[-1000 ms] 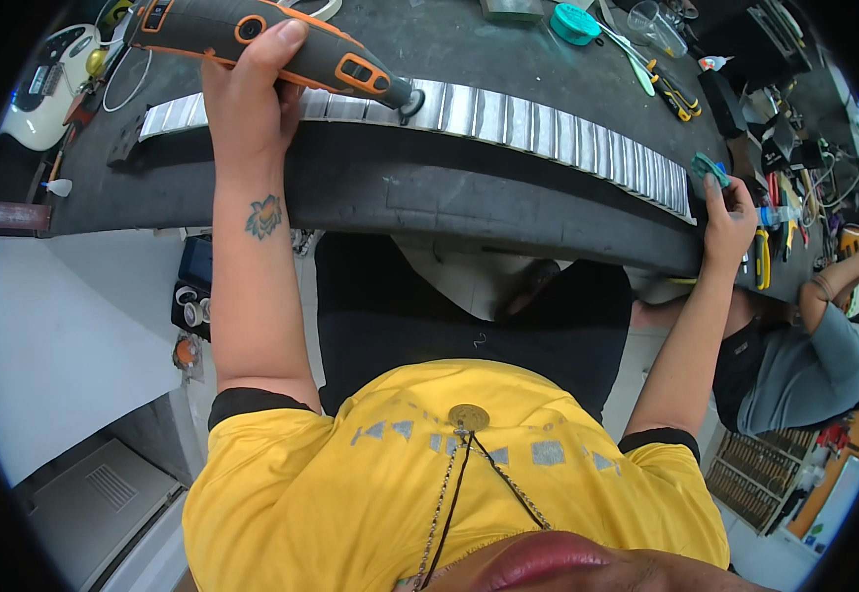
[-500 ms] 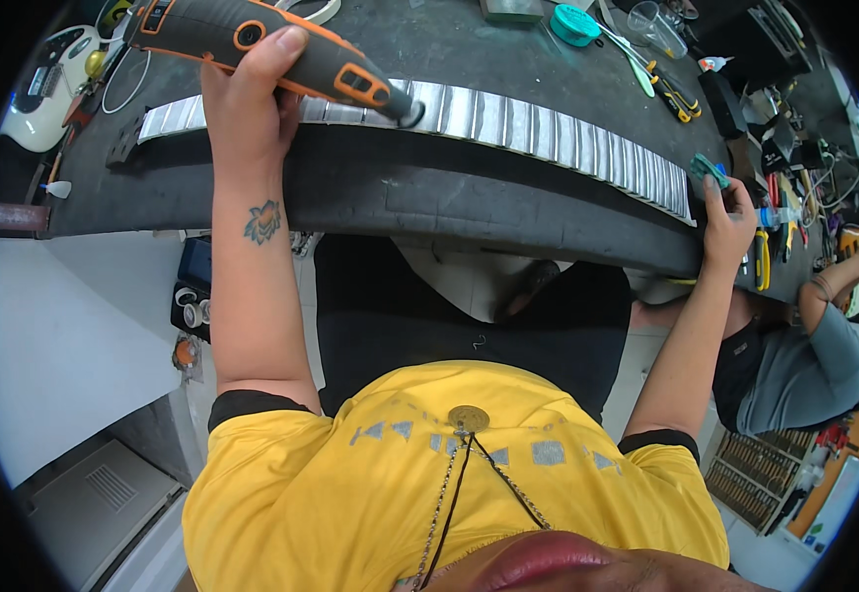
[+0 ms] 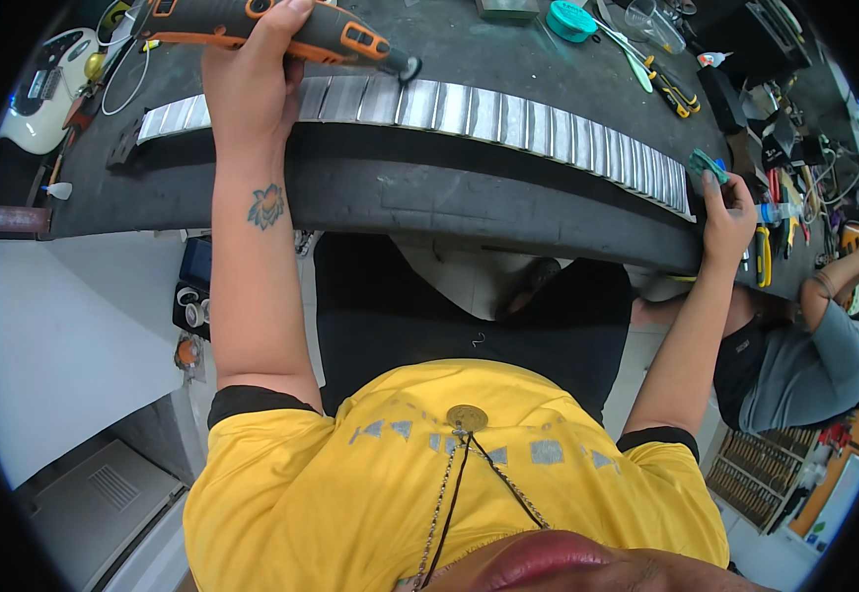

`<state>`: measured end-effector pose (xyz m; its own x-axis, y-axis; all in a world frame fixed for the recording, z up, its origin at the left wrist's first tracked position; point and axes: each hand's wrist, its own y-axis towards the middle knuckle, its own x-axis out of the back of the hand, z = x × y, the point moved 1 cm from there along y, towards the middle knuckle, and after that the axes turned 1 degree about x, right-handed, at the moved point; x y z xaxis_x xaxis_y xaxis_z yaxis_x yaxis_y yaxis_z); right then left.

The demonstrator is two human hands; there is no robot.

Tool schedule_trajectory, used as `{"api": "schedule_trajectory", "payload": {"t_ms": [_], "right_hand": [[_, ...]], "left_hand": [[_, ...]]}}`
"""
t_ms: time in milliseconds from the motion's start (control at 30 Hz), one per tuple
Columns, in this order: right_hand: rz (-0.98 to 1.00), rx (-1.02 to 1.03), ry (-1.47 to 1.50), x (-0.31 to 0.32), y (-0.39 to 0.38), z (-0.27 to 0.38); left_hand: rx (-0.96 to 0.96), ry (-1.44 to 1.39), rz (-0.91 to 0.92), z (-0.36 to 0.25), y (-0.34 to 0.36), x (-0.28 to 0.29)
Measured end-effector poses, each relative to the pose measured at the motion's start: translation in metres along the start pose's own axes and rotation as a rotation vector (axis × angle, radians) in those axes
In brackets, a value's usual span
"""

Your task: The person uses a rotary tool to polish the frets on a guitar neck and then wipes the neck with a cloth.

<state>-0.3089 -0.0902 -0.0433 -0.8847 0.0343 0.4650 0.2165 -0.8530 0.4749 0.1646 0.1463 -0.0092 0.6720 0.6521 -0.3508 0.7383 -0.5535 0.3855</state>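
A dark surface (image 3: 493,54) carries a curved, ribbed metal strip (image 3: 488,113) along its near edge. The left hand (image 3: 247,94) has its fingers closed around a grey-and-orange rotary tool (image 3: 336,37), tip near the strip; contact is unclear. Toward the surface's near right corner, the right hand (image 3: 729,219) pinches a teal piece (image 3: 706,165).

Glare on the metal strip (image 3: 493,116), black fisheye rim

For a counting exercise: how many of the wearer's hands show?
2: left hand around the rotary tool, right hand holding a green piece beside the metal strip.
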Motion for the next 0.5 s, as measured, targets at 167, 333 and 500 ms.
{"api": "schedule_trajectory", "payload": {"t_ms": [167, 333, 500], "right_hand": [[0.008, -0.026, -0.002, 0.002, -0.001, -0.005], [0.019, -0.02, -0.004, 0.001, -0.002, -0.001], [0.021, -0.031, -0.008, 0.003, -0.001, -0.001]], "left_hand": [[0.036, 0.049, -0.17, 0.001, 0.008, 0.001], [0.096, -0.015, -0.09, -0.008, 0.022, 0.029], [0.12, -0.057, -0.038, 0.001, 0.022, 0.034]]}}
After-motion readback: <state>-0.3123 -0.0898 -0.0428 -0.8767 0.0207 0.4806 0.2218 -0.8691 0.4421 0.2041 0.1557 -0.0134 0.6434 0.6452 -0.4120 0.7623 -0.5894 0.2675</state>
